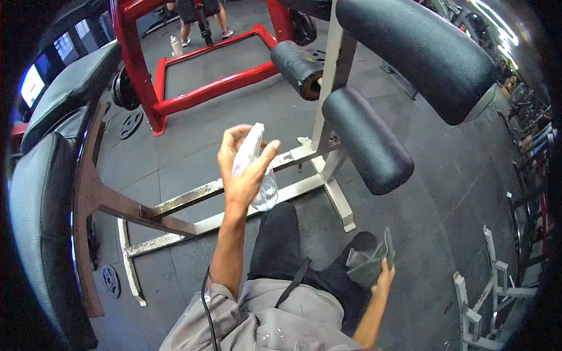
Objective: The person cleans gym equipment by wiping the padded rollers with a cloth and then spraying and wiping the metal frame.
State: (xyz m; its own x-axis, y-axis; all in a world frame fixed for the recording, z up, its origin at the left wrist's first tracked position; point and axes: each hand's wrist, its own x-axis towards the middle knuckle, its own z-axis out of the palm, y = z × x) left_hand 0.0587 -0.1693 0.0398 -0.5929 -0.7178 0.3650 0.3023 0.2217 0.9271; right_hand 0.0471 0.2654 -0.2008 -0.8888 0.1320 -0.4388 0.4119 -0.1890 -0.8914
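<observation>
My left hand (240, 175) is wrapped round a spray bottle (249, 151) with a white top and a clear body (266, 193), held up in front of the machine's pale frame. Lower on the right, my right hand (383, 276) grips a thin grey-green cloth (369, 263) that hangs over my thigh. Ahead of me stands an exercise machine with black roller pads; the nearest roller pad (367, 140) is to the right of the bottle, apart from both hands. A larger black pad (418, 52) sits above it.
A padded bench (44, 222) borders the left side. The machine's chipped white base bar (205, 225) crosses the floor before my knees. Behind it stands a red frame (216, 85) with weight plates, and a person's legs (222, 23) beyond. White metal stands (468, 304) are at lower right.
</observation>
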